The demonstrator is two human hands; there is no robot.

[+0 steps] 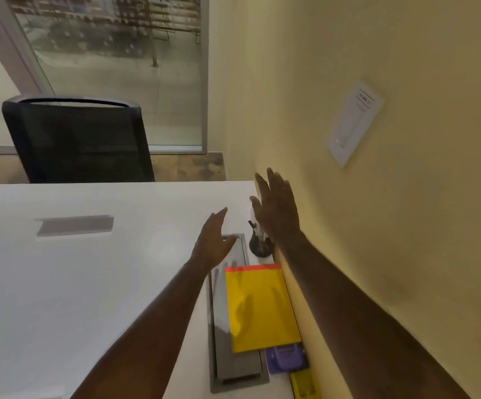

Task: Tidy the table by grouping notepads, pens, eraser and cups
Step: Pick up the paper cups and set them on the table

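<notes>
Hidden and cut-off things along the wall

The right hand (276, 210) covers part of the dark pen cup (260, 245); the yellow object (305, 384) runs off the bottom edge; the wall notice (354, 122) is too blurred to read.
</notes>
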